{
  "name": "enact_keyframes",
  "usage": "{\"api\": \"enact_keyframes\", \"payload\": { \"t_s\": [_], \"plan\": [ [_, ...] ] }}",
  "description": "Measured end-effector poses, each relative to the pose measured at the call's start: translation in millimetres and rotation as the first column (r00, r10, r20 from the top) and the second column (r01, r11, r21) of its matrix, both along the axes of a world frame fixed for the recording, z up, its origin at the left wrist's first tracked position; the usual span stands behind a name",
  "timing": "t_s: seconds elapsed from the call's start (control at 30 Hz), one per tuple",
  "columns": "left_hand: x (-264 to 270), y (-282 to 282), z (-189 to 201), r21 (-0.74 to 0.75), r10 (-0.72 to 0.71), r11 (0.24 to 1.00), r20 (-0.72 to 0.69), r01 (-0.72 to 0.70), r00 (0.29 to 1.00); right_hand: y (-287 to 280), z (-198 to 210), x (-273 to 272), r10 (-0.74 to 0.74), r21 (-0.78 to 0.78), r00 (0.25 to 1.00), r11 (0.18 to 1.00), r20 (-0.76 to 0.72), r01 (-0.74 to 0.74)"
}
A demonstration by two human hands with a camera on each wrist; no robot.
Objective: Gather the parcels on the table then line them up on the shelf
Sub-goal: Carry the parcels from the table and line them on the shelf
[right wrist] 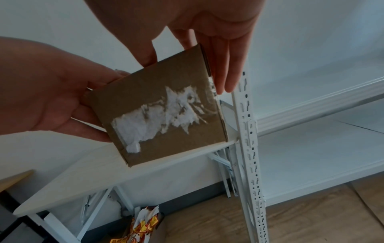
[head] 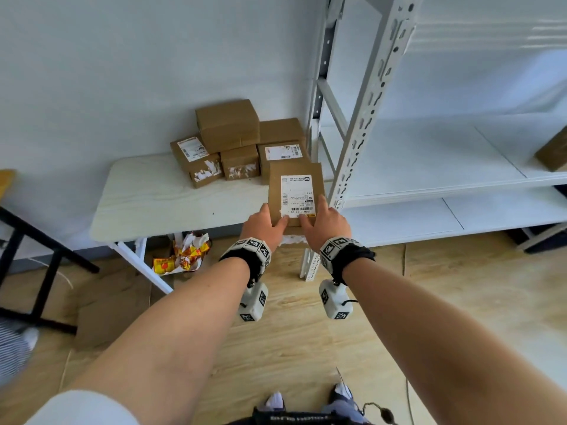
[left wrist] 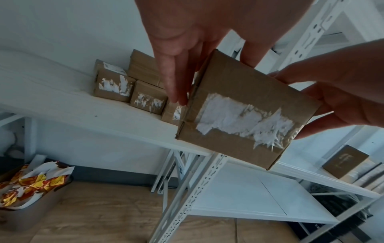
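I hold a brown cardboard parcel [head: 296, 194] with a white shipping label on top, just above the right front corner of the white table [head: 153, 204]. My left hand [head: 270, 222] grips its left near edge, thumb on the label. My right hand [head: 322, 220] grips the right near edge the same way. The left wrist view shows the parcel's near face [left wrist: 245, 111] with torn white label remains; the right wrist view shows that face [right wrist: 164, 106] too. Several more parcels [head: 236, 145] are piled at the table's back. The white shelf [head: 429, 161] stands to the right.
The shelf's perforated white upright [head: 359, 133] rises right beside the held parcel. One brown parcel [head: 553, 151] sits on the shelf at the far right. A bin of red and yellow wrappers [head: 181, 256] is under the table. A black frame [head: 40, 256] stands at left.
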State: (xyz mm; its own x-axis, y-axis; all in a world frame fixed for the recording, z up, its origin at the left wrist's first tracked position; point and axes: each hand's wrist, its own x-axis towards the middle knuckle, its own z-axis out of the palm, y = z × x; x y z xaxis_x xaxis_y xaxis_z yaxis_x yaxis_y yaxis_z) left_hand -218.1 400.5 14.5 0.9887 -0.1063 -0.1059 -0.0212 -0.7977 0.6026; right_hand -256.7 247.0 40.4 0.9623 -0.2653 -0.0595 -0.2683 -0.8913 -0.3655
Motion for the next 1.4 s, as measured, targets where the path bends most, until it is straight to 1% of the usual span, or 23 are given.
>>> {"api": "enact_keyframes", "payload": {
  "t_s": [0.2,0.37,0.5,0.63,0.77,0.9,1.0,1.2,1.4],
  "plan": [
    [-31,-56,10,0.039,-0.044,0.998,-0.021,0.045,0.999,-54,3,-38,-0.044,-0.007,0.999,0.999,0.008,0.044],
    [-55,-130,27,0.025,-0.098,0.995,-0.024,0.099,0.995,-127,14,-65,-0.085,-0.021,0.996,0.996,0.026,0.085],
    [-68,-199,37,0.029,-0.149,0.988,-0.005,0.149,0.989,-193,18,-84,-0.141,0.006,0.989,0.99,0.052,0.141],
    [-71,-264,50,0.065,-0.188,0.98,0.01,0.187,0.982,-256,22,-90,-0.181,0.017,0.981,0.983,0.072,0.18],
    [-64,-317,57,0.064,-0.24,0.969,0.016,0.239,0.971,-307,23,-91,-0.228,0.037,0.97,0.974,0.081,0.225],
    [-42,-363,62,0.081,-0.299,0.951,0.009,0.297,0.954,-348,18,-75,-0.289,0.055,0.954,0.957,0.081,0.285],
    [-15,-399,57,0.097,-0.342,0.935,0.003,0.34,0.94,-380,12,-53,-0.336,0.059,0.939,0.941,0.073,0.333],
    [66,-488,45,0.096,-0.464,0.88,-0.028,0.464,0.885,-455,4,7,-0.472,0.069,0.878,0.881,0.079,0.468],
    [140,-571,56,0.074,-0.548,0.833,-0.031,0.549,0.836,-524,17,67,-0.563,0.079,0.823,0.826,0.072,0.558]
  ]
}}
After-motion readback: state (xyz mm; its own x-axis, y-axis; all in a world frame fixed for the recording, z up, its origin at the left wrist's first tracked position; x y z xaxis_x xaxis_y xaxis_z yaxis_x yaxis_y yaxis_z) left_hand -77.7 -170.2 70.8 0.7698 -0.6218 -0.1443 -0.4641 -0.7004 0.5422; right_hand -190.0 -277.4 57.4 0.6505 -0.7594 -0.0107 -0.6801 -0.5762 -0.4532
